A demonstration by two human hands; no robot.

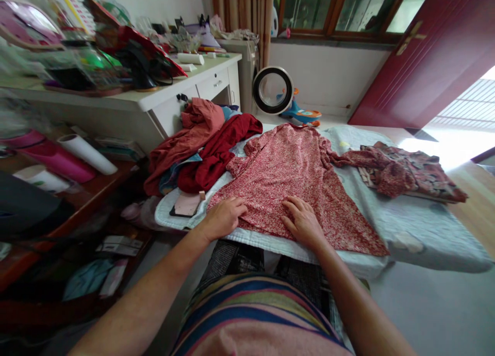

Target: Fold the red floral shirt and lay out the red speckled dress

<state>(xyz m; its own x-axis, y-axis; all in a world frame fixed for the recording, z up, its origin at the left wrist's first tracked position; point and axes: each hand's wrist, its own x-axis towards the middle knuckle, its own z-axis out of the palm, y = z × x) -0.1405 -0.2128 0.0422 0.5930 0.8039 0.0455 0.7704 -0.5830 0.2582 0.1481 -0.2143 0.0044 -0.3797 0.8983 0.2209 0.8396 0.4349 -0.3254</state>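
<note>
A red-and-white patterned dress or long top point(286, 165) lies spread over a pale blue quilted cover, one sleeve stretched to the right. Near its lower left edge, my left hand point(226, 216) rests on the fabric with fingers extended and slightly bent. My right hand point(303, 219) lies on the lower middle of the garment, fingers apart and palm down. Neither hand lifts the cloth. A folded patterned garment point(421, 173) sits to the right, partly under the outstretched sleeve.
Crumpled red clothes point(216, 145) are heaped at the left, behind a phone-like flat object point(187, 204). The quilted cover point(436, 232) extends right. A cluttered white desk point(166, 90) and a shelf with a pink bottle point(50, 155) stand left. An open-doored washing machine point(247, 70) is behind.
</note>
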